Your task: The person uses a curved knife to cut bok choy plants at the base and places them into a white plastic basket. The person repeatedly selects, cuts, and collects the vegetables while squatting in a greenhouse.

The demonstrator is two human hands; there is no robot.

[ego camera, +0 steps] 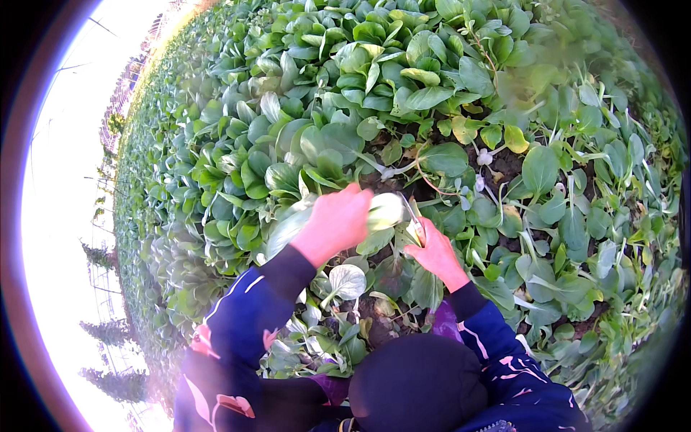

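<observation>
My left hand (pixel 340 218) is closed around a leafy green, probably bok choy. Its pale stem base (pixel 386 210) points right, blurred, and its leaves (pixel 289 229) stick out to the left behind the hand. Just to the right, my right hand (pixel 438 252) grips a small knife (pixel 411 209) with its blade pointing up and left, close to the stem base. Whether the blade touches the stem cannot be told. Something yellowish shows beside the knife in the right hand, partly hidden by the fingers.
Dense standing greens (pixel 259 140) fill the left and far side. Loose leaves and cut stalks (pixel 540 270) litter the soil to the right. A broad detached leaf (pixel 347 282) lies below my hands. A dark rounded cloth shape (pixel 418 372) sits at the bottom, between my sleeves.
</observation>
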